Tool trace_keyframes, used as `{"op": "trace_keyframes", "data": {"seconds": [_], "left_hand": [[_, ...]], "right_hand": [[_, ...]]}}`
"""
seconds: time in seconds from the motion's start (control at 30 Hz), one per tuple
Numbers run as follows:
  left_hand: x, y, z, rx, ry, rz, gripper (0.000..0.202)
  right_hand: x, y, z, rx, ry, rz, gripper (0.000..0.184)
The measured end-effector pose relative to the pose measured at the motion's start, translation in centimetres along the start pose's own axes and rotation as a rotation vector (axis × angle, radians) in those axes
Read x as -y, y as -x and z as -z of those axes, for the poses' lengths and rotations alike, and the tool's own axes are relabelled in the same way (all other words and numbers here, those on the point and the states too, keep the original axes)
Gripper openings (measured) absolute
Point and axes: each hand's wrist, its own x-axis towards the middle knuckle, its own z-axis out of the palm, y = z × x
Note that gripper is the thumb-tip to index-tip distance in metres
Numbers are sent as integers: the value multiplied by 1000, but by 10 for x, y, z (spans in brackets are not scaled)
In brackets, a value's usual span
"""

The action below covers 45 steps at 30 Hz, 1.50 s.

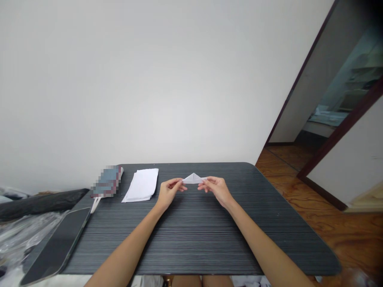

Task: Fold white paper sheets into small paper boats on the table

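A small folded white paper boat [193, 179] is held above the dark table, its pointed peak upward. My left hand [170, 193] pinches its left end between thumb and fingers. At the opposite end, my right hand [217, 189] grips the paper the same way. The fold down the middle of the peak faces me. Parts of both ends are hidden behind my fingers.
A stack of white paper sheets [141, 185] lies on the black striped table [197, 235], left of my hands. Beyond it sits a book [107, 181], partly blurred. A dark tablet [60, 243] rests at the left edge. Behind rises a white wall [167, 79].
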Motion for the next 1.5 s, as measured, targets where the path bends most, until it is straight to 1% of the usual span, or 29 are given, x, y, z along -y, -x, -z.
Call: {"op": "trace_keyframes", "data": {"seconds": [0.13,0.23,0.37,0.5,0.57,0.63,0.73,0.83,0.93,1.0,1.07,1.17,1.27,1.5], "left_hand": [[-2,4,-5,-101,-82,-39,29],[-6,5,-7,-144,-42,-47,29],[-14,5,-7,-113,33,-25,28],[-16,7,-8,-48,50,20,29],[-14,8,-8,-2,23,8,30],[-13,8,-7,19,-50,-47,28],[-12,7,-3,-10,-200,-156,21],[-13,5,2,-31,-322,-234,18],[-14,5,3,-39,-379,-270,18],[-12,5,3,-39,-363,-253,18],[-8,5,1,-19,-317,-214,17],[-5,5,0,-3,-277,-173,18],[-6,5,0,-6,-310,-153,20],[-6,4,1,60,-299,-87,16]], "right_hand": [[-5,0,-8,-61,130,91,27],[-6,2,-12,-94,124,125,25],[-3,2,-11,-88,80,128,25],[0,0,-6,-157,20,106,26],[1,0,-4,-179,0,86,26],[4,0,-2,-162,-6,60,25],[7,1,-2,-73,29,50,24],[6,2,-2,9,139,84,24],[1,4,-1,25,296,144,22],[-2,4,-1,30,375,189,22],[-4,4,-1,39,405,207,22],[-4,3,0,45,409,174,23],[-3,2,2,44,413,137,23],[-3,1,3,45,418,110,19]]}}
